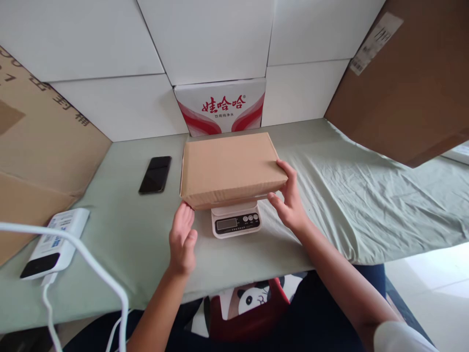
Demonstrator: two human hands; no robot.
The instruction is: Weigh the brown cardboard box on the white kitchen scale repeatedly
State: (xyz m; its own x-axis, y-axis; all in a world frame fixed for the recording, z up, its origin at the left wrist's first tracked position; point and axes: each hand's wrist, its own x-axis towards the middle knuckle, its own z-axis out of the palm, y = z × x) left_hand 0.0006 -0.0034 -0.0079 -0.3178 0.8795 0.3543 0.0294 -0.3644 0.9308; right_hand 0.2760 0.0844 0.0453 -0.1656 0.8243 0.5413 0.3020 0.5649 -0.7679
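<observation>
Hands flanking cardboard box (pixel 229 167) on scale (pixel 236 221), left hand (pixel 182 240) open, right hand (pixel 289 198) touching corner

Box (pixel 229 166) on scale (pixel 236 222), phone (pixel 155 174) left

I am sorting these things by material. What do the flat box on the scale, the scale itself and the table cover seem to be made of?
The flat box looks like brown cardboard: matte, with plain kraft colour and folded edges. The scale seems to be white plastic, smooth and slightly glossy, with a dark display strip. The table cover appears to be thin pale green fabric, because it lies in soft wrinkles.
</observation>
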